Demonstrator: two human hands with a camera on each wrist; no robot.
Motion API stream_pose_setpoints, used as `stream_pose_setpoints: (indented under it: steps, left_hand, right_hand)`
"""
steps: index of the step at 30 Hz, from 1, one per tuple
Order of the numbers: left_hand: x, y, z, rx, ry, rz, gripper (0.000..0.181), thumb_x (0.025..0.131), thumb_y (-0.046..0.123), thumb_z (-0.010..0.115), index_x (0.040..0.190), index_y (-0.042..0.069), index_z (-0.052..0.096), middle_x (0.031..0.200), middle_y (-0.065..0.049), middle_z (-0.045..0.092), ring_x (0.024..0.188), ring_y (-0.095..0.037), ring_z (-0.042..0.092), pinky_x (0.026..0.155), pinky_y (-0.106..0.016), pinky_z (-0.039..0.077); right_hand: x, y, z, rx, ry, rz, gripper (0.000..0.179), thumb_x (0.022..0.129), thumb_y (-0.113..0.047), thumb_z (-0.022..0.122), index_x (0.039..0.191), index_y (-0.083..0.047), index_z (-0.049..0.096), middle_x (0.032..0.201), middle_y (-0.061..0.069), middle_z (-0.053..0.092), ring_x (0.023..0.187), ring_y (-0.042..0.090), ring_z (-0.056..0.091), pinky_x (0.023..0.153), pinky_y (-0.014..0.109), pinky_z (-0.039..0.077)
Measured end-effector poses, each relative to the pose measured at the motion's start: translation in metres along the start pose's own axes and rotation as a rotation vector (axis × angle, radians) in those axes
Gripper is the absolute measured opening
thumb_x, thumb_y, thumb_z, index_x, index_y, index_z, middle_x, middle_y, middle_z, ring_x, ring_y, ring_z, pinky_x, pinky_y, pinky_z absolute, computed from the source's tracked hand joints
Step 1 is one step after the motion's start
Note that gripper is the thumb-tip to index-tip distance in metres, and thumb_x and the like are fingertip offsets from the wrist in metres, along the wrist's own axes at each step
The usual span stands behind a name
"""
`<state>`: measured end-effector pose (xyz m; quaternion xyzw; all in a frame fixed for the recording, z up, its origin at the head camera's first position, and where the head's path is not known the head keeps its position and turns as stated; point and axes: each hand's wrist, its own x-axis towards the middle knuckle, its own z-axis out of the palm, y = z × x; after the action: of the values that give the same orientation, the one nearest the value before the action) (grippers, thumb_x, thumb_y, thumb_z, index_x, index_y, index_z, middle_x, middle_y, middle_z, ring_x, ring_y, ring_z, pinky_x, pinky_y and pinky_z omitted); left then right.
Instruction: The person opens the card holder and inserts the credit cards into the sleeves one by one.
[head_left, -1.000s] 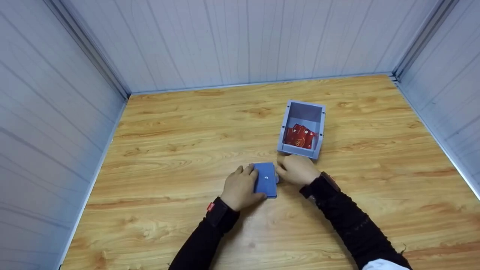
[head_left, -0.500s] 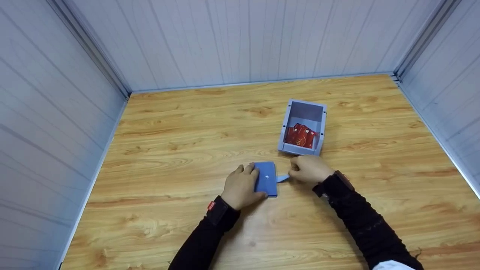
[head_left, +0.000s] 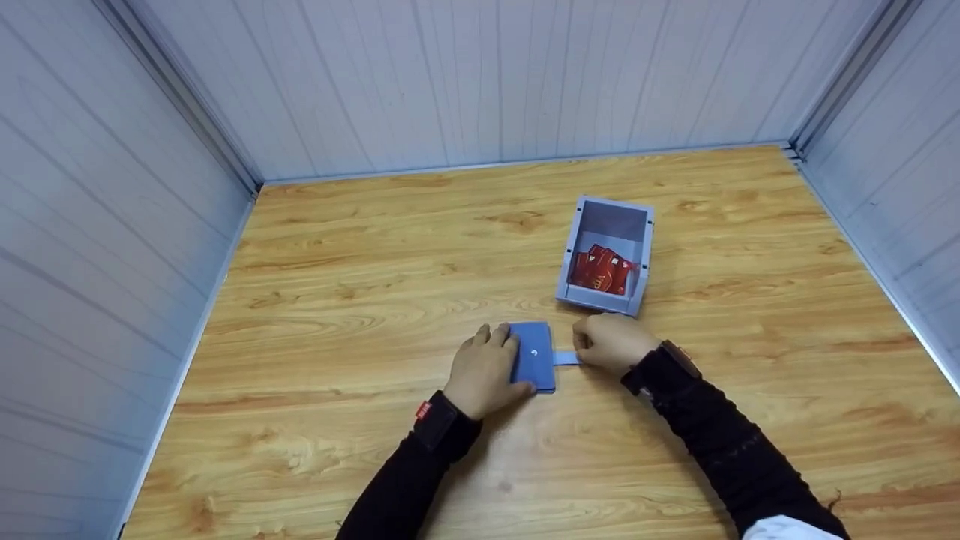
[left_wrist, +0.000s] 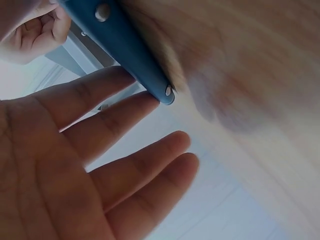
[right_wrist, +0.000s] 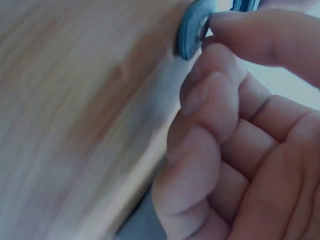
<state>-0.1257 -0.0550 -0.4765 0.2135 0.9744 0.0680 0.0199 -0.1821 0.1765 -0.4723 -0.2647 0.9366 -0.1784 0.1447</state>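
A small blue wallet (head_left: 532,358) with a metal snap stud lies on the wooden table, below the centre of the head view. My left hand (head_left: 484,373) holds it at its left side, fingers at the far corner and thumb at the near edge. In the left wrist view, two fingertips touch the wallet's edge (left_wrist: 125,47) while the other two fingers extend free. A light blue strap (head_left: 566,358) sticks out from the wallet's right side. My right hand (head_left: 616,343) pinches its end, other fingers curled; the right wrist view shows the strap's snap (right_wrist: 202,27) by the thumb tip.
Just beyond my right hand stands an open grey bin (head_left: 600,301) with several red cards (head_left: 601,270) inside, marked VIP. White panel walls (head_left: 465,82) border the wooden table (head_left: 360,255) at the back and both sides.
My right hand has moved right from the wallet's edge, drawing the strap out. The strap was bent half a second ago and now lies straighter. The left hand stays on the wallet.
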Motion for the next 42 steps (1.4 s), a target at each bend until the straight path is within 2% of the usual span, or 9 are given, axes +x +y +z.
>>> stream_pose_setpoints:
  steps: [5, 8, 12, 18, 24, 28, 35, 39, 42]
  left_hand:
    - [0.001, 0.005, 0.0, 0.037, 0.073, 0.088, 0.057, 0.074, 0.049, 0.078, 0.109, 0.005, 0.067, 0.112, -0.011, 0.062, 0.102, -0.03, 0.059, 0.086, -0.04, 0.054]
    - [0.003, 0.011, 0.001, 0.019, 0.087, 0.095, 0.049, 0.079, 0.047, 0.075, 0.104, 0.006, 0.068, 0.104, -0.01, 0.061, 0.094, -0.027, 0.058, 0.077, -0.037, 0.055]
    - [0.008, 0.022, 0.005, 0.032, 0.107, 0.056, 0.044, 0.084, 0.047, 0.07, 0.1, 0.006, 0.067, 0.101, -0.011, 0.06, 0.092, -0.027, 0.058, 0.066, -0.036, 0.057]
    - [0.015, 0.041, 0.011, 0.134, 0.176, -0.029, 0.046, 0.084, 0.05, 0.069, 0.098, 0.006, 0.064, 0.099, -0.012, 0.06, 0.09, -0.027, 0.058, 0.057, -0.034, 0.056]
    - [0.017, 0.054, 0.013, 0.198, 0.112, -0.121, 0.068, 0.078, 0.063, 0.068, 0.114, 0.005, 0.061, 0.108, -0.012, 0.057, 0.094, -0.027, 0.058, 0.056, -0.032, 0.055]
    - [0.017, 0.056, 0.012, 0.206, 0.082, -0.133, 0.072, 0.077, 0.063, 0.068, 0.117, 0.004, 0.059, 0.11, -0.012, 0.055, 0.095, -0.027, 0.057, 0.057, -0.031, 0.055]
    - [0.014, 0.05, 0.008, 0.073, 0.141, -0.087, 0.056, 0.079, 0.043, 0.068, 0.119, 0.006, 0.056, 0.111, -0.013, 0.055, 0.095, -0.03, 0.056, 0.055, -0.035, 0.056]
    - [0.009, 0.044, 0.0, -0.042, 0.167, -0.04, 0.059, 0.08, 0.034, 0.066, 0.132, 0.01, 0.053, 0.125, -0.018, 0.054, 0.106, -0.035, 0.055, 0.061, -0.04, 0.058]
    - [0.005, 0.039, -0.007, -0.08, 0.186, -0.013, 0.059, 0.081, 0.031, 0.065, 0.137, 0.014, 0.054, 0.135, -0.019, 0.052, 0.114, -0.039, 0.055, 0.067, -0.046, 0.059]
  right_hand:
    - [0.002, 0.001, 0.001, 0.0, 0.015, -0.039, 0.009, 0.075, -0.009, 0.066, 0.07, -0.014, 0.061, 0.065, -0.006, 0.055, 0.063, 0.011, 0.05, 0.058, 0.024, 0.039]
    - [0.002, 0.002, 0.002, 0.003, 0.023, -0.048, 0.009, 0.075, -0.009, 0.066, 0.069, -0.014, 0.061, 0.065, -0.006, 0.055, 0.063, 0.011, 0.05, 0.058, 0.024, 0.039]
    - [0.001, 0.002, 0.002, -0.004, 0.037, -0.052, 0.009, 0.074, -0.008, 0.067, 0.07, -0.014, 0.062, 0.066, -0.006, 0.056, 0.063, 0.011, 0.05, 0.058, 0.025, 0.04]
    - [-0.002, -0.002, 0.005, -0.033, 0.077, -0.048, 0.008, 0.074, -0.006, 0.069, 0.071, -0.012, 0.064, 0.068, -0.003, 0.06, 0.066, 0.014, 0.055, 0.063, 0.031, 0.046]
    - [-0.006, -0.01, 0.01, -0.123, 0.166, -0.105, 0.008, 0.075, -0.005, 0.07, 0.07, -0.008, 0.065, 0.069, 0.001, 0.062, 0.065, 0.019, 0.058, 0.063, 0.036, 0.049]
    - [-0.008, -0.013, 0.012, -0.163, 0.212, -0.121, 0.011, 0.075, -0.002, 0.069, 0.067, -0.007, 0.062, 0.067, 0.003, 0.059, 0.062, 0.021, 0.056, 0.061, 0.038, 0.047]
    - [-0.009, -0.011, 0.015, -0.185, 0.238, -0.142, 0.011, 0.075, -0.002, 0.07, 0.071, -0.007, 0.062, 0.073, 0.005, 0.058, 0.066, 0.023, 0.058, 0.061, 0.036, 0.048]
    - [-0.009, -0.009, 0.014, -0.159, 0.219, -0.134, 0.009, 0.076, -0.003, 0.071, 0.073, -0.007, 0.063, 0.076, 0.004, 0.059, 0.069, 0.021, 0.058, 0.063, 0.035, 0.049]
    - [-0.008, -0.008, 0.013, -0.146, 0.207, -0.125, 0.008, 0.076, -0.003, 0.071, 0.074, -0.007, 0.064, 0.077, 0.004, 0.06, 0.07, 0.021, 0.059, 0.065, 0.036, 0.049]
